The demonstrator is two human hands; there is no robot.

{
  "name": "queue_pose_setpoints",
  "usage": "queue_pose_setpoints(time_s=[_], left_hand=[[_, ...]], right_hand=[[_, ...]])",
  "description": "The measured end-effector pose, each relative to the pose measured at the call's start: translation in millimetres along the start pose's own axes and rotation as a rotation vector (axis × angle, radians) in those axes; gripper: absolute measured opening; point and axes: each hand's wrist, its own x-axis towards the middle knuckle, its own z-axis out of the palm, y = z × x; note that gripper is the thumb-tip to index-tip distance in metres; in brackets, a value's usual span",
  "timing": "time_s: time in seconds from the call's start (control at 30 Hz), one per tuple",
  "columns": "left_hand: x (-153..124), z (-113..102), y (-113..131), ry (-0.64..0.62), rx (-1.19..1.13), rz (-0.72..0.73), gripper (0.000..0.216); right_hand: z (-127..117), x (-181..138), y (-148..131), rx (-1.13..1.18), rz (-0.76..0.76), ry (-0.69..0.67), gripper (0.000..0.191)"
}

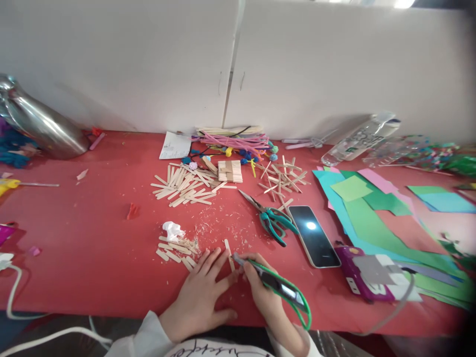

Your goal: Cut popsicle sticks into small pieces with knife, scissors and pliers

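My left hand (pixel 201 297) lies flat on the red table with its fingers spread. Its index fingertip is beside the lower end of a wooden craft stick (pixel 228 248), and I cannot tell if it presses on it. My right hand (pixel 262 292) is closed around a green-and-black hand tool (pixel 278 283) with a grey tip, which meets the stick; its exact kind is unclear. Left of the stick lie short stick pieces (pixel 167 254) and a crumpled white lump (pixel 172 231). Wood shavings (pixel 213 223) are scattered just beyond my hands.
Teal-handled pliers (pixel 273 223) and a phone (pixel 314 238) lie to the right. Behind are loose sticks (pixel 182 183), a banded stick bundle (pixel 229 171) and pipe cleaners (pixel 234 140). Coloured paper (pixel 357 218), a purple power strip (pixel 362 275), a clear bottle (pixel 360 139) and a steel flask (pixel 48 124) flank these.
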Motion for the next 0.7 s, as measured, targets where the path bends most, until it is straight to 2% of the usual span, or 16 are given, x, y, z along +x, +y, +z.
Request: queue_pose_setpoints(time_s=[0.17,0.4,0.7], left_hand=[[-3.9,2.8,-1.5,0.037,0.025,0.011,0.084],[-4.3,4.1,-1.4,0.045,0.04,0.008,0.097],[-1.1,11.8,-9.0,0.093,0.155,0.073,0.099]], right_hand=[[1.2,-4.4,8.8,0.05,-0.002,0.032,0.022],[5.3,-8.3,8.1,0.033,-0.025,0.016,0.021],[9.1,-6.9,10.2,0.038,-0.065,0.008,0.023]])
